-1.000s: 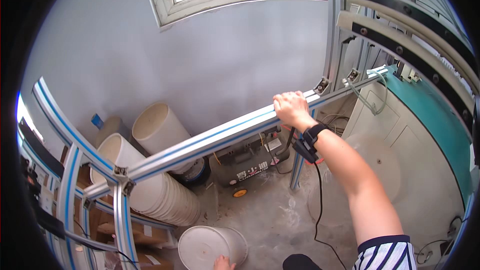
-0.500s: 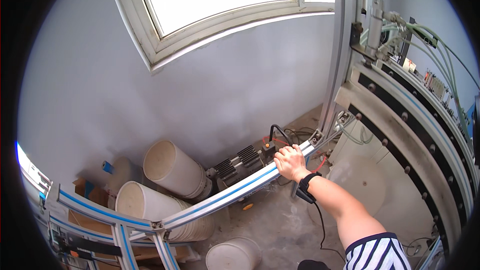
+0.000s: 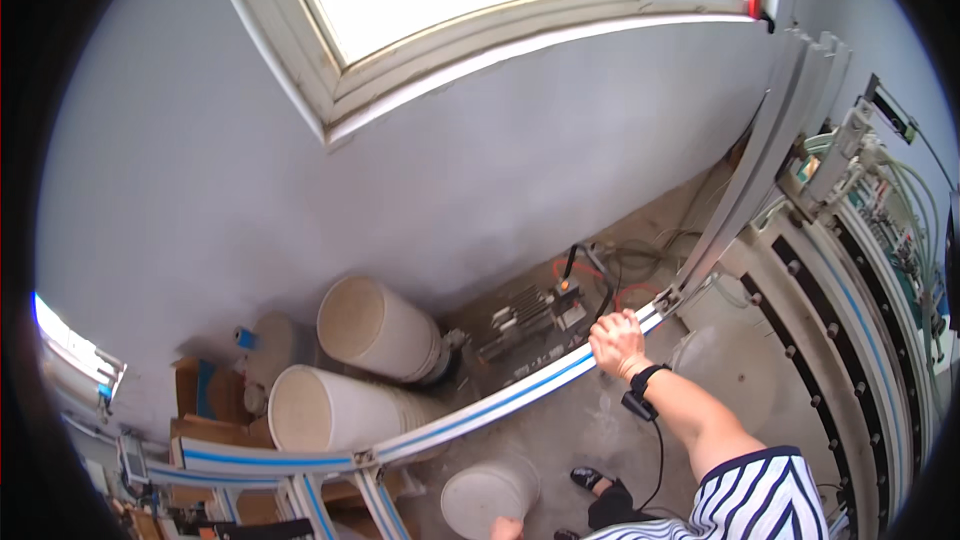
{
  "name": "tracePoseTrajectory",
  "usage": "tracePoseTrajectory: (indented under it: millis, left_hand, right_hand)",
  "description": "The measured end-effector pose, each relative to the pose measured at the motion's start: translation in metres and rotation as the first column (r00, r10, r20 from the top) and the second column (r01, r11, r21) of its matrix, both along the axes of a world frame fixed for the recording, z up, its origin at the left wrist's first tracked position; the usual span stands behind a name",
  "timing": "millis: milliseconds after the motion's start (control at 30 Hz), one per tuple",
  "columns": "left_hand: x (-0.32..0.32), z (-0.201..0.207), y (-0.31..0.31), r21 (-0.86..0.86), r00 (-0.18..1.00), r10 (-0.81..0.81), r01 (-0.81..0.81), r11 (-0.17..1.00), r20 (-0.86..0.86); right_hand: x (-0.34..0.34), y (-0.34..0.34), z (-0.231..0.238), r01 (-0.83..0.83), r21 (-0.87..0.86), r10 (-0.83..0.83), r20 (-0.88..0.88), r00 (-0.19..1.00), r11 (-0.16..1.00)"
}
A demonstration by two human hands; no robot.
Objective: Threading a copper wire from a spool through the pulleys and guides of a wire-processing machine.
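My right hand (image 3: 618, 342) is closed over the top of an aluminium profile rail (image 3: 530, 386) with a blue stripe, near the rail's right end. A black band with a small box (image 3: 640, 398) sits on that wrist, and a cable hangs from it. Only a bit of my left hand (image 3: 507, 529) shows at the lower edge, in front of a white bucket (image 3: 490, 496) standing on the floor. Its fingers are mostly out of the picture, so what it holds cannot be told. Beyond the rail lies a dark finned machine (image 3: 520, 325), perhaps a pump.
Two large whitish buckets (image 3: 352, 328) lie tilted behind the rail. Cardboard boxes (image 3: 190, 395) stand at the left. Cables and hoses (image 3: 640, 265) lie by the wall. A machine frame (image 3: 830, 320) with tubing rises at the right, beside an upright post (image 3: 755, 175). My shoe (image 3: 584, 479) is on the floor.
My view has shifted, so the window and post sit farther right. My right hand stays on the rail. A bit of my left hand and my shoe have come into view at the bottom.
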State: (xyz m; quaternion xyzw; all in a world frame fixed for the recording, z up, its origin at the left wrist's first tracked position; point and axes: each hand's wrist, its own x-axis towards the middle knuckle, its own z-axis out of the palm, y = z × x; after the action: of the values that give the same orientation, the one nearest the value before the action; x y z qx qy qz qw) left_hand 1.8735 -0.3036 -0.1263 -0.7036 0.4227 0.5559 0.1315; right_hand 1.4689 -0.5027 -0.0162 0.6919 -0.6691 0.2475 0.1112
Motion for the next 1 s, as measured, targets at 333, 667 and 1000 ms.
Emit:
tracePoseTrajectory:
  millis: [333,667,1000]
  left_hand:
    - [-0.009,0.211,-0.001,-0.754,0.945,0.173,0.103,0.649,0.278]
    - [0.009,0.318,0.040,-0.841,0.974,0.228,-0.121,0.528,0.003]
    - [0.027,0.308,0.101,-0.856,0.952,0.196,0.106,0.507,0.234]
  right_hand:
    - [-0.010,0.000,-0.016,0.100,0.196,-0.055,-0.222,0.973,0.976]
    - [0.248,0.117,0.121,-0.967,0.062,0.314,0.939,0.141,0.249]
    - [0.293,0.146,0.153,-0.885,0.393,0.709,0.697,0.110,-0.249]
